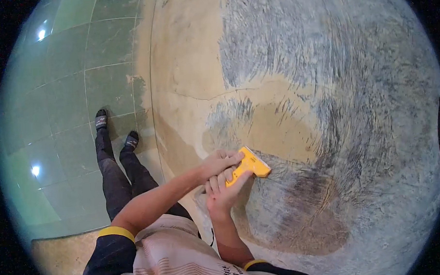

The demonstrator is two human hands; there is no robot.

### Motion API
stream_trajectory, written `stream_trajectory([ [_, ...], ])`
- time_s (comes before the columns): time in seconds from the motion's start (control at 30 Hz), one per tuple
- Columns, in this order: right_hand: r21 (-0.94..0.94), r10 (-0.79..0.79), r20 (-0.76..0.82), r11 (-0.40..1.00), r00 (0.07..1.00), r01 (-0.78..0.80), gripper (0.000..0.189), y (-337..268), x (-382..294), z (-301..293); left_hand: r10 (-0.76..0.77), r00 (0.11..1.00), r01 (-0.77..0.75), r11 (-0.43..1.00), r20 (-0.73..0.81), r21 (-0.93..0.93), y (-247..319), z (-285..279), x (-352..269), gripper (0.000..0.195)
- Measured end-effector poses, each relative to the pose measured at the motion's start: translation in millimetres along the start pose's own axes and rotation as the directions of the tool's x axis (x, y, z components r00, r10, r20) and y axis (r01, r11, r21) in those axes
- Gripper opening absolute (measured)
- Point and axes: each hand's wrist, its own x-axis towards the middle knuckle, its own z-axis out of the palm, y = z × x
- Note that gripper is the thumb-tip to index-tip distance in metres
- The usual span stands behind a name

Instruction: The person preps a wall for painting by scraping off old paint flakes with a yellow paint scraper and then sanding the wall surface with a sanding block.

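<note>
A yellow plastic scraper (pixel 256 164) with a wide head lies against a wall (pixel 277 126) of tan plaster and patchy grey-blue paint. Its handle is gripped by both of my hands. My left hand (pixel 218 163) has its thumb along the handle close to the head. Lower on the handle, my right hand (pixel 223 192) wraps its fingers around it, thumb pointing toward the head. The blade edge faces up and right; whether it touches the wall, I cannot tell. Around the scraper, the paint is streaked and partly gone, and a darker brownish patch (pixel 310 221) spreads below.
Green floor tiles (pixel 67 88) extend to the left, with bright light reflections. A tan strip borders the wall's foot. My feet in dark slides (pixel 101 120) stand on the tiles. A thin crack (pixel 207 99) crosses the bare plaster.
</note>
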Motion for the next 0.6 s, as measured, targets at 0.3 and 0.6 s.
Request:
stream_trajectory([
  [0.3, -0.133, -0.037, 0.29, 0.988, 0.956, 0.079, 0.06, 9.5, 53.1, 1.1, 0.08, 0.994, -0.087, 0.991, -0.069, -0.098, 1.0, -43.6, 40.8, 0.047],
  [0.6, -0.435, 0.259, 0.194, 0.887, 0.946, -0.154, 0.047, 66.2, 44.5, -113.1, 0.1, 0.867, 0.105, 0.921, -0.488, 0.375, -111.2, -82.3, -56.6, 0.05],
])
